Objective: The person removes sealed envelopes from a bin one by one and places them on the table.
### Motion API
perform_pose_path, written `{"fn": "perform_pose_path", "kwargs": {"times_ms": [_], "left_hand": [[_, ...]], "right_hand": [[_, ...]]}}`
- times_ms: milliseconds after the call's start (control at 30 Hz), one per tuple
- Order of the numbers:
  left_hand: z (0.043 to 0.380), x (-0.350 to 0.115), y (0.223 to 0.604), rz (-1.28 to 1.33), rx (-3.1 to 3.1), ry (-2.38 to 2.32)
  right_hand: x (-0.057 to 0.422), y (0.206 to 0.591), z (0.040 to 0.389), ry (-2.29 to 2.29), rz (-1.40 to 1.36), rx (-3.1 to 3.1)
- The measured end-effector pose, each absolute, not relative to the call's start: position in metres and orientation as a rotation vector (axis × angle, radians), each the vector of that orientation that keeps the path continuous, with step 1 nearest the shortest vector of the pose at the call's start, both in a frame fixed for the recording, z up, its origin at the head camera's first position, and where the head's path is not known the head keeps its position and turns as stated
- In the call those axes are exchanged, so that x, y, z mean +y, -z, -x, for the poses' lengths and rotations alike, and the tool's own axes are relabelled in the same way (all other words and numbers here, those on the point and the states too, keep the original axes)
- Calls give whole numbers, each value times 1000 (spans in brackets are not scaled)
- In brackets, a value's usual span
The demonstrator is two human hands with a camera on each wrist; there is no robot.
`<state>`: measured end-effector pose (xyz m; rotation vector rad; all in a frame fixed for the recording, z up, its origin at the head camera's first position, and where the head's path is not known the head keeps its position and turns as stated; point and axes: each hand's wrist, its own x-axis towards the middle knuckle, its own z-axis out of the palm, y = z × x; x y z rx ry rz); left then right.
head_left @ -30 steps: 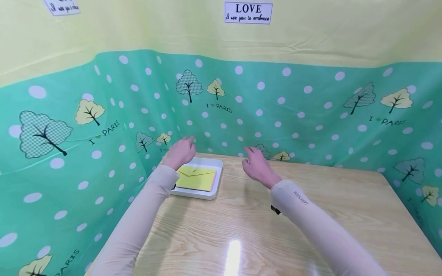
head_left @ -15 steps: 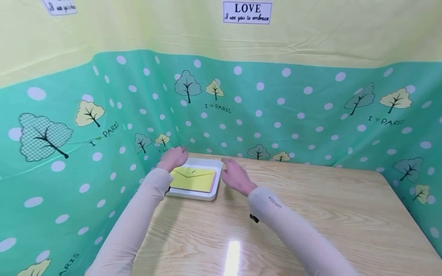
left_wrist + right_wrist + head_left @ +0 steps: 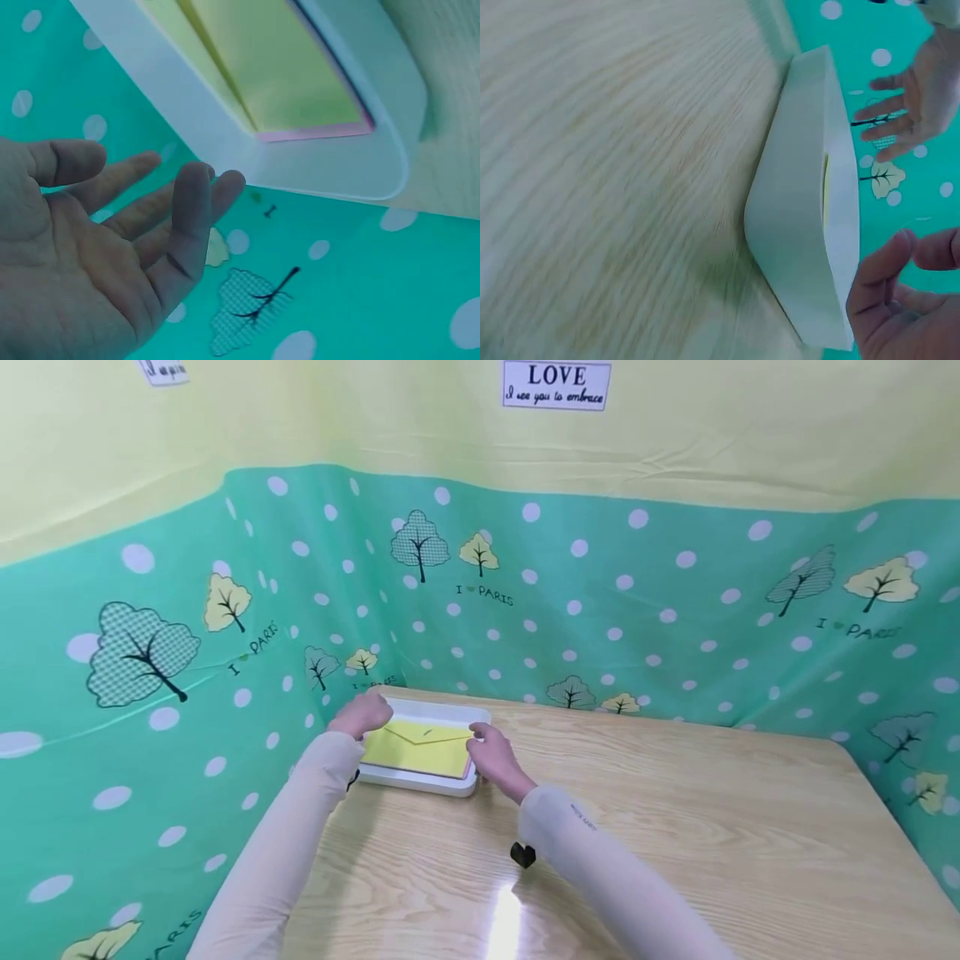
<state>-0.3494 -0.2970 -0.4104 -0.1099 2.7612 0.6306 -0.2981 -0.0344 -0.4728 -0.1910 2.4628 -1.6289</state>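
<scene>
A white tray (image 3: 420,782) stands at the back left of the table, with a yellow envelope (image 3: 420,756) lying flap up in it. A pink edge (image 3: 315,133) peeks out under the envelope in the left wrist view. My left hand (image 3: 363,713) hovers by the tray's left side, its fingers (image 3: 191,217) loosely bent and nothing in them. At the right rim is my right hand (image 3: 497,758), overlapping the envelope's right end in the head view. In the right wrist view its thumb and forefinger come near each other beside the tray wall (image 3: 791,202), holding nothing visible.
A green dotted curtain (image 3: 637,610) with tree prints closes off the back and both sides, close to the tray on the left. The wooden table (image 3: 675,810) extends to the right and toward me.
Both hands have come down toward the tray. The right hand has moved left from over the table to the tray's right rim; the left hand has shifted left and lower.
</scene>
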Motion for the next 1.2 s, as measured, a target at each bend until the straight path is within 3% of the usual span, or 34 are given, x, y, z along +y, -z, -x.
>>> {"fn": "perform_pose_path", "kwargs": {"times_ms": [500,1200], "left_hand": [[354,-304,430,170,2729,-655],[348,-298,443,189,2717,-556]], "right_hand": [[-49,452,273,1586,105,2306],[-51,471,281,1652,42,2124]]}}
